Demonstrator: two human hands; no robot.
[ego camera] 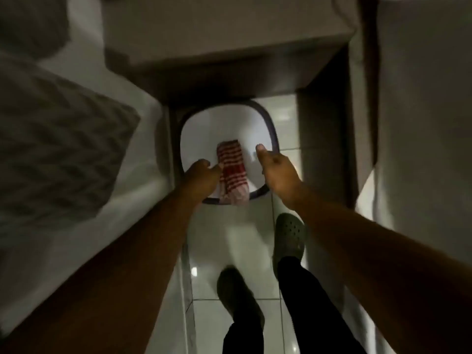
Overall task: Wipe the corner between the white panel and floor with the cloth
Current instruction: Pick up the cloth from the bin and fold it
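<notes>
A red-and-white striped cloth (232, 172) lies draped over the near rim of a white basin (201, 126) with a dark rim, which stands on the tiled floor. My left hand (203, 176) is at the cloth's left edge, fingers curled, touching it. My right hand (275, 167) hovers over the basin's right rim, thumb extended, holding nothing. A white panel (367, 139) rises on the right, meeting the floor beside the basin.
A bed with a grey patterned pillow (58, 154) fills the left side. A white cabinet (229, 44) overhangs the basin at the back. My feet in dark clogs (290, 238) stand on the glossy floor tiles (229, 238) in the narrow aisle.
</notes>
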